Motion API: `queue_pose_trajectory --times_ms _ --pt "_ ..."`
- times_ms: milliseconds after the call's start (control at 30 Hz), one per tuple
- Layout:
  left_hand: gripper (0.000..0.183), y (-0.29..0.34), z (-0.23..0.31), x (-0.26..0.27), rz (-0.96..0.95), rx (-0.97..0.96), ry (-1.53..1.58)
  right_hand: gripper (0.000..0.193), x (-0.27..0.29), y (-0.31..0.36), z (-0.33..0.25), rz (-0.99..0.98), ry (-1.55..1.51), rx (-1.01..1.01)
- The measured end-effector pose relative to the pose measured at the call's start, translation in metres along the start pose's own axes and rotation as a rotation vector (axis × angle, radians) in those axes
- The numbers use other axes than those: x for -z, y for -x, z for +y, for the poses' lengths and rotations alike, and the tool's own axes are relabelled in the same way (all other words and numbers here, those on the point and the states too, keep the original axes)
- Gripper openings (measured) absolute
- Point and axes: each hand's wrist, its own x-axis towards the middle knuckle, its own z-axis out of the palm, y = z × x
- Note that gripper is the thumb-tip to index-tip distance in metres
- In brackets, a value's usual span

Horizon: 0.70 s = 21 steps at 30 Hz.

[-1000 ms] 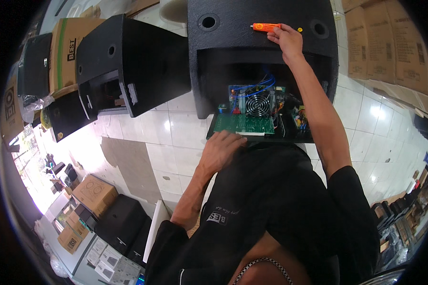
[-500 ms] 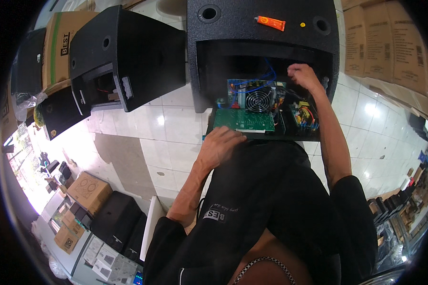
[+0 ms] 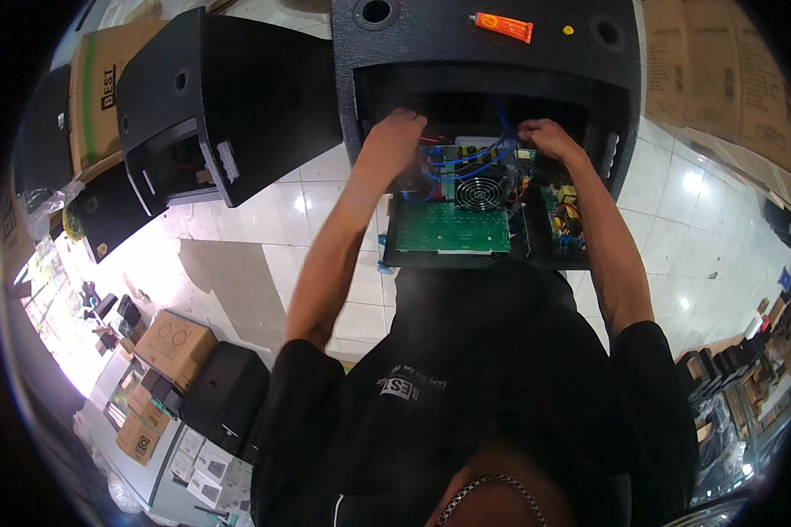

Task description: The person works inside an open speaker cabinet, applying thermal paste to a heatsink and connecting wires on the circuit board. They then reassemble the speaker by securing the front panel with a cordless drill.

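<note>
The left hand (image 3: 397, 139) and right hand (image 3: 550, 139) are flanking blue wires (image 3: 465, 162); the green circuit board (image 3: 452, 228) is lying at the black cabinet's (image 3: 430, 44) opening. Whether the fingers are gripping is unclear. Snagging could be pulling wires loose.

On the black cabinet (image 3: 492, 54), an orange tube (image 3: 504, 27) bears print too small to read. Well left of that cabinet, dark block lettering marks a green-striped carton (image 3: 100, 119); right of it, tall cartons (image 3: 704, 79) carry tiny, unreadable lines. On its near side, pale block lettering and script mark a black shirt (image 3: 483, 351).
</note>
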Motion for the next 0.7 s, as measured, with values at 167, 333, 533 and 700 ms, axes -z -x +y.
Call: queue_pose_trajectory --times_ms 167,333,533,700 --pt "0.021 -0.051 -0.032 -0.052 -0.697 -0.072 -0.377 0.041 0.006 0.043 -0.006 0.11 -0.125 -0.04" --pt "0.023 -0.077 -0.032 -0.053 -0.879 -0.004 -0.312 0.037 0.019 0.088 -0.014 0.221 -0.226 0.031" --pt "0.024 -0.088 -0.01 -0.014 -0.681 -0.03 -0.162 0.034 0.03 0.126 -0.016 0.338 -0.14 0.066" --pt "0.02 -0.071 0.004 0.022 -0.592 -0.052 -0.128 0.031 0.026 0.145 -0.009 0.421 -0.129 0.103"
